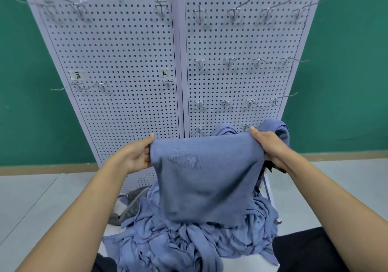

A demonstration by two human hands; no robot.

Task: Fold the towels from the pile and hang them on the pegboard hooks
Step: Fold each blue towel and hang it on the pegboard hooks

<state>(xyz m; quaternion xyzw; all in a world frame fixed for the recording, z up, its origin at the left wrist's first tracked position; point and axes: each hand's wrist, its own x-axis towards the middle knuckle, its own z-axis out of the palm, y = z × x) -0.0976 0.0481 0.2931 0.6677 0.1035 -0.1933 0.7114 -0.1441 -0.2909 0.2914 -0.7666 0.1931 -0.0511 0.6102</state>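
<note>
Both forearms reach forward from the bottom edge, over a pile of blue towels (178, 246) that lies crumpled on a white tabletop (247, 264); a grey striped cloth (134, 200) shows at the left side of the pile. Above the pile the person holds up one blue towel (205, 177); the left grip (136, 156) pinches its upper left corner with the thumb on top, and the right grip (270, 147) grasps the upper right corner in the same way; the towel hangs flat between them and its lower edge reaches down to the pile.

Behind stands the white pegboard (126, 61) with many metal hooks (199, 62); nearly all hooks in view are bare. Only low on the right panel two blue rounded shapes (275, 127) appear just behind the held towel; probably they are towels already hung, but their hooks are hidden, so this is not sure.

By this judgement the task is at an early stage; the held towel seems to be in the folding step and is not yet hung; the large pile is left to fold and hang.
</note>
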